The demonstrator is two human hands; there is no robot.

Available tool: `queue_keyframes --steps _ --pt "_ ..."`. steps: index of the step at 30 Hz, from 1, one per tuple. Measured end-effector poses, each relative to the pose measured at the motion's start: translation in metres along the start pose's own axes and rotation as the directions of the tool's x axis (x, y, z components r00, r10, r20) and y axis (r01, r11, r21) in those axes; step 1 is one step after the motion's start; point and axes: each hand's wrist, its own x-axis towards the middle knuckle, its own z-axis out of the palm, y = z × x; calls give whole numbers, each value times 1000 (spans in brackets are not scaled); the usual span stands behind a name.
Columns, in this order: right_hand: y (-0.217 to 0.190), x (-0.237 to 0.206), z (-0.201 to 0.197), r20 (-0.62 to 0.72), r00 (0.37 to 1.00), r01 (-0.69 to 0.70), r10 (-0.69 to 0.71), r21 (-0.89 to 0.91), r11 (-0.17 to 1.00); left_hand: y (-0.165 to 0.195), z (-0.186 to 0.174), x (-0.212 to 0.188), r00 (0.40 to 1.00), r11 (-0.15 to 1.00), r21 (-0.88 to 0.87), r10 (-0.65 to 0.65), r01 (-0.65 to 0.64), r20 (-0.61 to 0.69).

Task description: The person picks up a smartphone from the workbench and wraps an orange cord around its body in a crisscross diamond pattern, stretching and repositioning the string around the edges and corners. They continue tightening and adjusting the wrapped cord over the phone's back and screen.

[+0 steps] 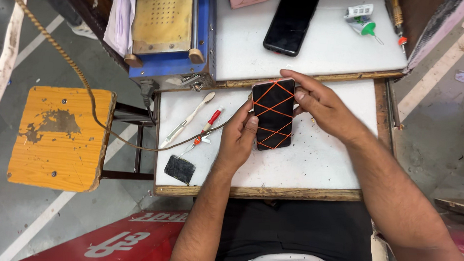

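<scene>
phone (pixel 273 114): black, crisscrossed with orange bands | left hand (pixel 240 137) grip: phone edge | right hand (pixel 320 102) grip: top corner

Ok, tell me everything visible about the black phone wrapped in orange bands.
The black rectangular phone criss-crossed with thin orange elastic bands lies flat, long axis running away from the person, on the white worktop near its far edge. Its dark glossy face is up, with a pinkish rim showing at the top. The bands form several diagonal crossings. The left hand grips its left edge and the right hand holds its top right corner.
</scene>
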Motion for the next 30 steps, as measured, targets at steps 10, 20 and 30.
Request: queue_keyframes --steps 10,20,30 --pt "-13 3 -15 169 976 -111 140 -166 980 -3 -5 5 981 981 -18 -193 193 22" --pt "-4 9 -9 179 976 -161 125 207 965 14 4 -10 969 974 -193 155 -118 191" --pt "24 13 0 43 989 -149 143 334 931 12 -4 -12 986 975 -222 63 -27 157"
